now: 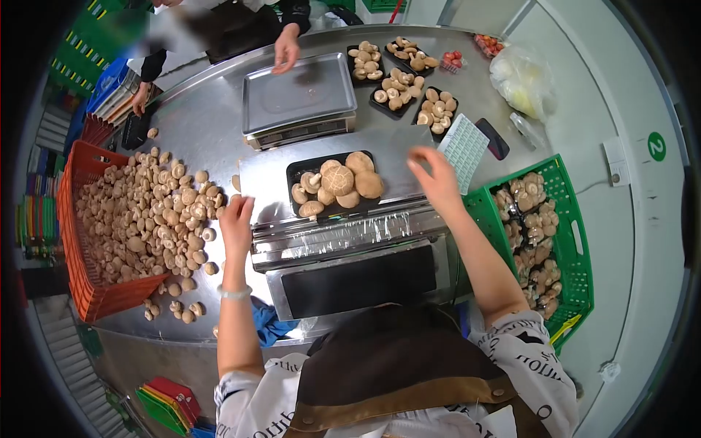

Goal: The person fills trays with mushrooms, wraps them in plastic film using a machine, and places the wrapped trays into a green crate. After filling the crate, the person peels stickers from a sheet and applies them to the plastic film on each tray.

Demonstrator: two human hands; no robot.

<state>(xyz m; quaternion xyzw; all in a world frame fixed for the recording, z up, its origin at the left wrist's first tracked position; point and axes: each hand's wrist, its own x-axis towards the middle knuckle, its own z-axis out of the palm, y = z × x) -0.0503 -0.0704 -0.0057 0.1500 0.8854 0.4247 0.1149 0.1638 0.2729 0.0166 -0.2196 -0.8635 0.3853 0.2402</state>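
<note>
Centre frame, we're likely wrapping the black tray (300, 168): right hand (439, 182) fingers parted, left hand (236, 220) fingers we can't tell; next calls for film (372, 231).

Can read the number "2", white on a round green sign (656, 147), fixed to the pale wall (659, 91) between two and three o'clock. Can also see dark lettering printed on the white cloth of the right sleeve (522, 358) at four o'clock and the left sleeve (281, 394) at seven, but cannot make out whole words. Cannot read the small marks on the pale gridded panel (464, 151) at two o'clock.
</note>
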